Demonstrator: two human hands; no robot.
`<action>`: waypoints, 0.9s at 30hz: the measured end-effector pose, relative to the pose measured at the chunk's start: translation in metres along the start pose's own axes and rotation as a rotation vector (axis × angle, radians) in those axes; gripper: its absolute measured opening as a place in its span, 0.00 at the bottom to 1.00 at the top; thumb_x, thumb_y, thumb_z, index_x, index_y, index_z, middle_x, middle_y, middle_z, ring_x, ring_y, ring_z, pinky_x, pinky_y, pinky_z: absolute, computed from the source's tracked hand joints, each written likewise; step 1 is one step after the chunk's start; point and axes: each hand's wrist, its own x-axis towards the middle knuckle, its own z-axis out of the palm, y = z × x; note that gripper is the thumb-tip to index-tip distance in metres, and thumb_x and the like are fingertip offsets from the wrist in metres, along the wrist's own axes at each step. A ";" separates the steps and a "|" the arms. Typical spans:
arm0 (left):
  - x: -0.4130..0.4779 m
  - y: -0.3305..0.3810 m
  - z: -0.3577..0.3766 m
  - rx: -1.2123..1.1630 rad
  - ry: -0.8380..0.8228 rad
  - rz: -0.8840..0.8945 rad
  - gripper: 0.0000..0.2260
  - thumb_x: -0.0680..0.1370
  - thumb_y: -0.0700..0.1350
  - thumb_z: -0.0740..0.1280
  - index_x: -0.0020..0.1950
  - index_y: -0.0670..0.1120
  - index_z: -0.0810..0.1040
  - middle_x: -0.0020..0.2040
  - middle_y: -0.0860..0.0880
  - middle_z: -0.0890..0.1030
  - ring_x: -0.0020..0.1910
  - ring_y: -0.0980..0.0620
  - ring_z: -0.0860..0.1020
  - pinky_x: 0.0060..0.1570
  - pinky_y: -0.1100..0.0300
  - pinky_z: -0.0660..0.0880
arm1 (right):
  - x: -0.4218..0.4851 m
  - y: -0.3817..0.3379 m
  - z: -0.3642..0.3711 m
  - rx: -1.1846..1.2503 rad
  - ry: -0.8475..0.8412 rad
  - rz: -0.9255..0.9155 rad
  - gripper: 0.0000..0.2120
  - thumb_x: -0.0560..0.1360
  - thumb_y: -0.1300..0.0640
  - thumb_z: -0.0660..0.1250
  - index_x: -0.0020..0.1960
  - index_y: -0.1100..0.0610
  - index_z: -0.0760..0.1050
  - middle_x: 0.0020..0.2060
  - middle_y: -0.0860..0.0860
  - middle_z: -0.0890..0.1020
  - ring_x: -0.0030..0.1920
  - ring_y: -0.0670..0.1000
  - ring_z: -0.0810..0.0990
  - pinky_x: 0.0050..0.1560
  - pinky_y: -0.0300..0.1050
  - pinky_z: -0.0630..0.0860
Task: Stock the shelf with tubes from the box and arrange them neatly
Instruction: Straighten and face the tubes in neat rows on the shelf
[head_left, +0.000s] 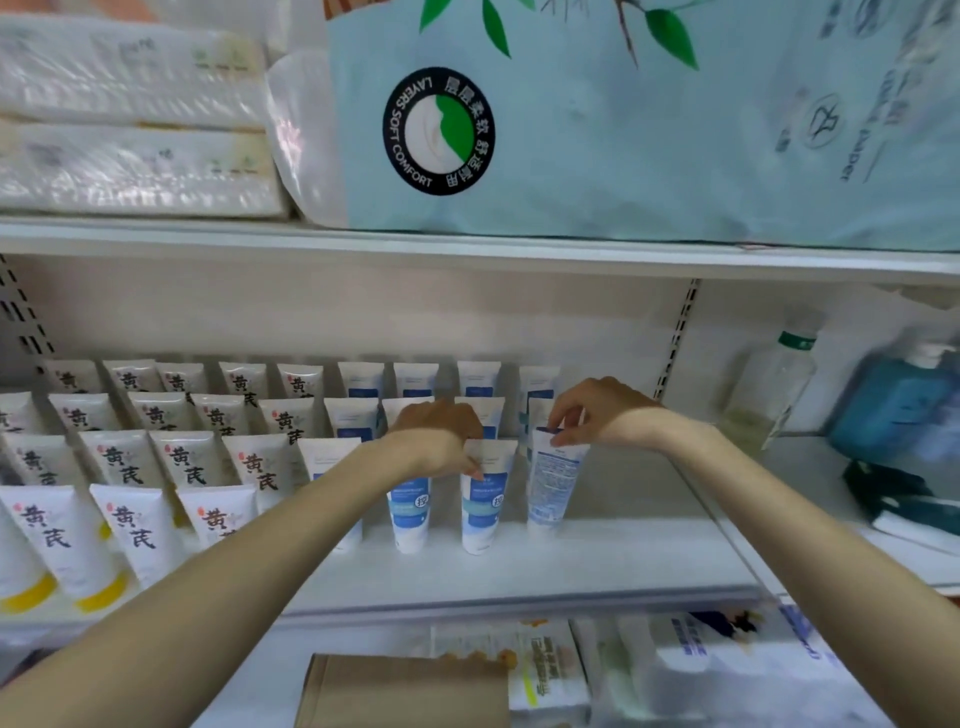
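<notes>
Blue-and-white tubes stand cap-down in rows on the white shelf (597, 566). My left hand (436, 434) curls over the top of one front-row tube (410, 514), its thumb touching the neighbouring tube (483, 499). My right hand (592, 410) pinches the crimped top of the rightmost front tube (553, 480), which shows its printed back and leans slightly. More blue tubes (415, 379) stand in rows behind. White tubes with yellow caps and black characters (130, 525) fill the left part of the shelf. The brown cardboard box (405, 691) sits at the bottom of the view, below the shelf.
Above, a shelf holds a large pale-blue tissue pack (597, 119) and wrapped white packs (130, 114). To the right, past a slotted upright, stand a clear bottle (774, 384) and a blue pump bottle (898, 400). Packaged goods (550, 670) lie on the lower shelf.
</notes>
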 end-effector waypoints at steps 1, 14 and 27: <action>0.001 0.001 0.000 -0.006 -0.005 0.001 0.21 0.74 0.56 0.69 0.64 0.50 0.72 0.63 0.49 0.75 0.57 0.47 0.75 0.55 0.57 0.74 | 0.001 0.001 0.001 0.016 -0.005 -0.002 0.10 0.72 0.50 0.71 0.52 0.50 0.79 0.44 0.47 0.79 0.46 0.47 0.78 0.45 0.39 0.73; 0.006 -0.003 0.001 -0.026 -0.015 0.003 0.21 0.74 0.55 0.69 0.64 0.50 0.72 0.63 0.50 0.75 0.59 0.49 0.74 0.50 0.62 0.69 | 0.000 0.012 0.015 0.299 0.063 -0.084 0.02 0.74 0.59 0.69 0.46 0.53 0.79 0.52 0.48 0.77 0.34 0.49 0.79 0.36 0.36 0.76; 0.008 -0.009 0.001 -0.055 -0.060 0.018 0.21 0.74 0.55 0.69 0.66 0.52 0.72 0.64 0.52 0.74 0.59 0.49 0.74 0.47 0.62 0.68 | -0.007 0.025 0.013 0.392 -0.065 -0.057 0.16 0.63 0.48 0.78 0.50 0.47 0.81 0.47 0.46 0.84 0.45 0.47 0.83 0.55 0.49 0.79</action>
